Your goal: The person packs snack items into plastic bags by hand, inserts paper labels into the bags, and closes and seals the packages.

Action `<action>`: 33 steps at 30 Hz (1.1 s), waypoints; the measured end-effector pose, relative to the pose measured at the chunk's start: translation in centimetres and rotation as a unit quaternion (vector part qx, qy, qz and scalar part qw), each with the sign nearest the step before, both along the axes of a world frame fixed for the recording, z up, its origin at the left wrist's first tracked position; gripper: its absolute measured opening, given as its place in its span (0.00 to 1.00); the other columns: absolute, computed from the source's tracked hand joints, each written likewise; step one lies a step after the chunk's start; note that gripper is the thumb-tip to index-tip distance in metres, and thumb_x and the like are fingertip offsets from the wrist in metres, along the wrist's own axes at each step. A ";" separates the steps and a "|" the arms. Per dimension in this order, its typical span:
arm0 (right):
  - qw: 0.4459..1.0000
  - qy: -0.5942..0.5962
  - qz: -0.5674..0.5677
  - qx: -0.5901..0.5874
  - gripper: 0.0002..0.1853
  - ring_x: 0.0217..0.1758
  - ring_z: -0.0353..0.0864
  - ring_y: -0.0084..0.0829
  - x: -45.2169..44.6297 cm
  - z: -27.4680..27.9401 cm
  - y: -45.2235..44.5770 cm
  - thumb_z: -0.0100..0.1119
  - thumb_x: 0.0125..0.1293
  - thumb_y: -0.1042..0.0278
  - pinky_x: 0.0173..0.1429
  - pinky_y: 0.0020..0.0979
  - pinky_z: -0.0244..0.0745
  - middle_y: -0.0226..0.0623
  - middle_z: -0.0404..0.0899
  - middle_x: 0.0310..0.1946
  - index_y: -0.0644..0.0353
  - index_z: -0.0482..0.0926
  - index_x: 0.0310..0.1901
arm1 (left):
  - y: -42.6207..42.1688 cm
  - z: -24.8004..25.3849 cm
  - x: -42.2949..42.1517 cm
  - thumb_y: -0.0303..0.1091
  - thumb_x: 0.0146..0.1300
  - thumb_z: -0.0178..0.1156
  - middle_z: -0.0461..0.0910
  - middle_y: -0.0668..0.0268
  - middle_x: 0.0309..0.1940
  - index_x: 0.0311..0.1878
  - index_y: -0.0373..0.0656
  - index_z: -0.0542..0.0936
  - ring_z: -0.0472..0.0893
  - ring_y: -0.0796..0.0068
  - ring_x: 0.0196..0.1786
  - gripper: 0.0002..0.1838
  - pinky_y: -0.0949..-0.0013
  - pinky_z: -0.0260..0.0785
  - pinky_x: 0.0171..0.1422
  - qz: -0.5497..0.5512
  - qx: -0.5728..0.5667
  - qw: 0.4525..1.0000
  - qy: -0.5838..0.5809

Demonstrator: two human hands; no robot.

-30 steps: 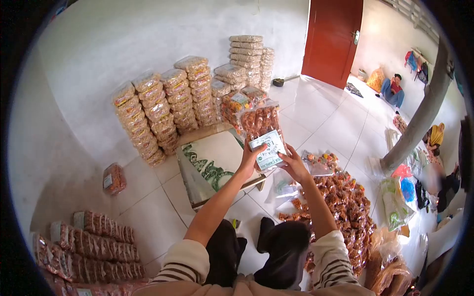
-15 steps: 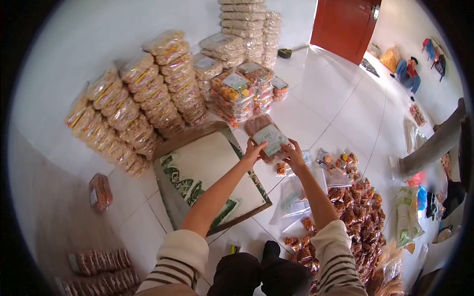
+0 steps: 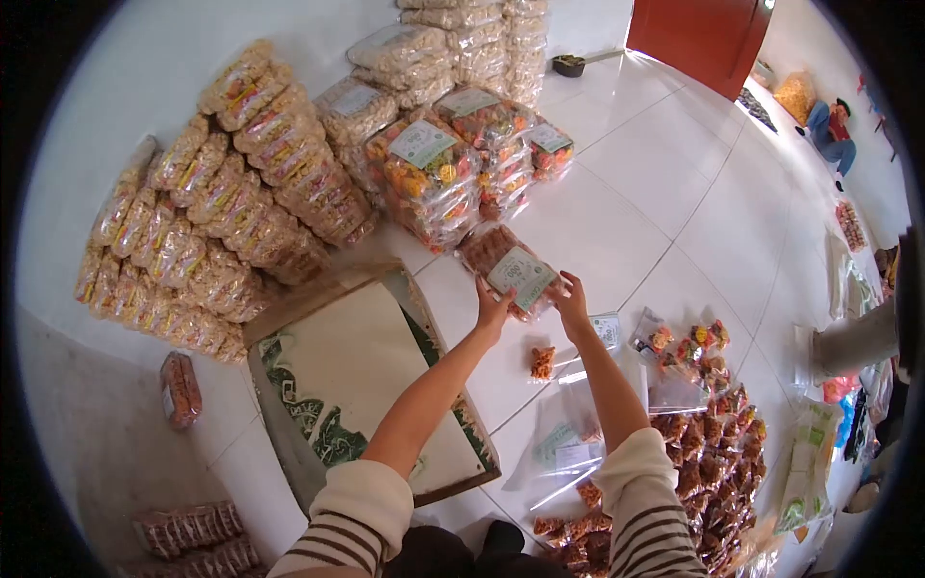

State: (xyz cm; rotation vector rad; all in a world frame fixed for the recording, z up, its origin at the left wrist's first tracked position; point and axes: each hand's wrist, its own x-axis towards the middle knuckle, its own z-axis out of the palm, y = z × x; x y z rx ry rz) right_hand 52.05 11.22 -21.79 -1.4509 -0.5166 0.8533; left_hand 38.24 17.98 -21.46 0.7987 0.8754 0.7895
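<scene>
A clear plastic snack pack point(image 3: 493, 252) with brown contents and a pale green printed label lies tilted between my hands. My left hand point(image 3: 494, 308) grips its near left edge, thumb on the label. On the right edge, my right hand point(image 3: 568, 301) has its fingers closed against the plastic. Just beyond the pack's far end stand stacked packs of orange and yellow snacks point(image 3: 424, 183); whether it touches them or the floor, I cannot tell. Below my right hand lies a small bag of orange-brown snacks point(image 3: 541, 363), with clear plastic bags point(image 3: 568, 433) nearer me.
An open shallow carton point(image 3: 371, 385) sits under my left forearm. Tall stacks of bagged snacks point(image 3: 222, 183) line the wall. A heap of small brown snack bags point(image 3: 713, 472) covers the floor at right. A person point(image 3: 831, 135) sits far off near the red door point(image 3: 699, 39).
The view has moved closer to the stacks. Both hands still hold the pack, which is now lower and nearer the base of the orange snack packs.
</scene>
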 end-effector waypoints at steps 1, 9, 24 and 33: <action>1.000 0.008 0.012 0.023 0.25 0.51 0.66 0.30 0.0 -1.8 1.2 0.52 0.59 0.73 0.49 0.30 0.64 0.41 0.61 0.56 0.53 0.60 0.59 | 1.4 -1.4 0.2 0.25 0.55 0.57 0.53 0.56 0.61 0.66 0.61 0.31 0.61 0.62 0.59 0.49 0.57 0.64 0.57 0.005 -0.014 1.000 0.004; 0.989 -0.098 0.113 -0.021 0.31 0.68 0.45 0.34 -0.6 -5.1 3.2 0.48 0.61 0.75 0.67 0.34 0.46 0.43 0.50 0.64 0.45 0.51 0.65 | 3.2 -4.9 1.0 0.21 0.54 0.54 0.44 0.52 0.66 0.67 0.55 0.32 0.51 0.59 0.66 0.48 0.61 0.47 0.67 0.009 0.174 0.955 0.241; 0.978 -0.015 -0.201 0.061 0.13 0.36 0.75 0.24 6.4 7.5 -25.6 0.45 0.63 0.67 0.41 0.24 0.69 0.33 0.76 0.36 0.59 0.73 0.47 | -8.3 4.2 1.0 0.32 0.46 0.63 0.57 0.46 0.55 0.60 0.43 0.54 0.55 0.49 0.59 0.39 0.50 0.46 0.61 -0.018 0.412 0.863 0.292; 0.960 -0.121 -0.246 -0.048 0.11 0.29 0.75 0.23 1.1 15.5 -42.6 0.45 0.61 0.69 0.31 0.23 0.71 0.32 0.76 0.30 0.60 0.74 0.44 | -17.7 14.0 -6.8 0.37 0.57 0.55 0.77 0.62 0.36 0.45 0.41 0.72 0.77 0.72 0.38 0.15 0.70 0.68 0.45 -0.350 0.349 0.857 0.142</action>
